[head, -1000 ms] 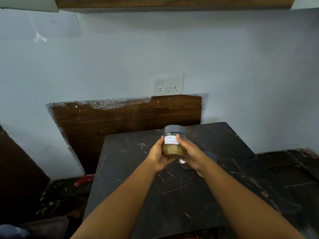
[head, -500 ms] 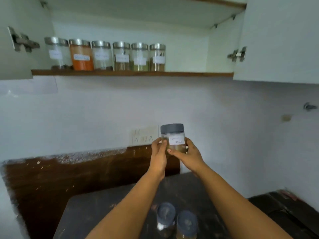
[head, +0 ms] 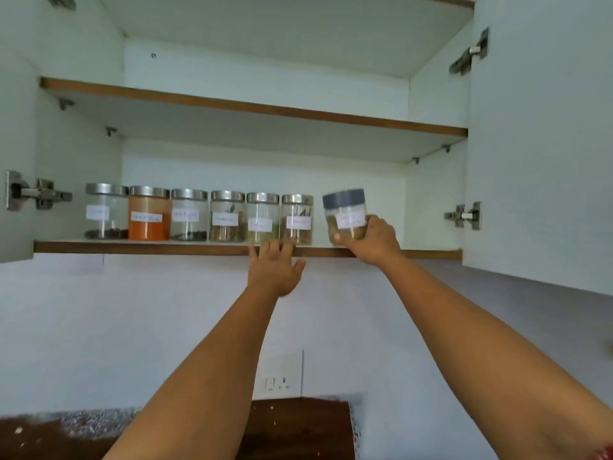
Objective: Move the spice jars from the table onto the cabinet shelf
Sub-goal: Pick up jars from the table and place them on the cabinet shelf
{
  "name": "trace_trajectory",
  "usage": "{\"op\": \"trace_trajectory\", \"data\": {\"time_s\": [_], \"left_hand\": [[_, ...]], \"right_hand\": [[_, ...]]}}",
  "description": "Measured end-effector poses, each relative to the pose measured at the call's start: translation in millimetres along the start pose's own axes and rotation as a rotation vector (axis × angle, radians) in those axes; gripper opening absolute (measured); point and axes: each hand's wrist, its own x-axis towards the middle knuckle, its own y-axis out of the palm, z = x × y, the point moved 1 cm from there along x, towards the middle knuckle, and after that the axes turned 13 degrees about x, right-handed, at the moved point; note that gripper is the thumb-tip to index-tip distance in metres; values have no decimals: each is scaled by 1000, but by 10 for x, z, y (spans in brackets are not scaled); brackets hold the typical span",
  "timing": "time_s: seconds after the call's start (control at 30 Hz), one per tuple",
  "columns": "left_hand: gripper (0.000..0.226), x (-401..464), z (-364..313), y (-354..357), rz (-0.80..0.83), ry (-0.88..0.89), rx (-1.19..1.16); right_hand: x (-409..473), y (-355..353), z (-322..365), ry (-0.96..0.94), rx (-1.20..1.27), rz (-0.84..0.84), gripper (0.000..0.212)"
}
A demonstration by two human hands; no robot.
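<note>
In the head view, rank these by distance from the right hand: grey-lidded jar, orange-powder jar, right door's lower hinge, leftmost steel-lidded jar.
1. Grey-lidded plastic jar: held in the right hand.
2. Lower metal hinge on the right door: to its right.
3. Orange-powder glass jar: second from left.
4. Leftmost steel-lidded glass jar: row's far end.

We reach both arms upward; our right hand (head: pixel 373 242) curls its fingers and thumb around a grey-lidded jar (head: pixel 345 215), while our left hand (head: pixel 274 268) is raised beside it, fingers straight and spread
</note>
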Motion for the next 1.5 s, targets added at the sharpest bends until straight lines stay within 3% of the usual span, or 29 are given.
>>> {"op": "trace_trajectory", "data": {"time_s": [0.1, 0.2, 0.4, 0.6, 0.83, 0.93, 1.0, 1.07, 1.17, 1.37, 1.43, 1.5], "left_hand": [[61, 37, 107, 208, 5, 37, -21], [68, 185, 104, 202, 43, 20, -8], [79, 162, 114, 259, 30, 29, 24], [81, 218, 146, 301, 57, 17, 57], [95, 262, 124, 139, 182, 26, 69], [106, -118, -45, 180, 124, 9, -136], [101, -681, -311, 419, 138, -62, -409], [92, -1466, -559, 766, 316, -162, -528], [83, -2709, -646, 1250, 627, -155, -411], [81, -4077, -411, 1483, 871, -154, -430], [82, -4389, -345, 1461, 982, -207, -464], [80, -4622, -283, 1442, 1032, -286, -481]], "right_hand": [[286, 86, -40, 151, -231, 189, 96], [520, 232, 23, 172, -285, 246, 99], [629, 517, -101, 242, -141, 208, 98], [562, 554, -137, 193, -194, 100, 127], [-334, 700, -496, -149, -95, -116, 99], [-1059, 916, -859, -60, 0, -157, 84], [-1548, 1100, -1151, 111, -19, -71, 80], [-2077, 1283, -1434, 291, -88, 65, 80], [-2975, 1473, -1826, 489, -235, 277, 84], [-4390, 1438, -2315, 801, -519, 769, 129], [-4729, 1414, -2374, 872, -480, 811, 127], [-4931, 1416, -2411, 868, -379, 728, 114]]}}
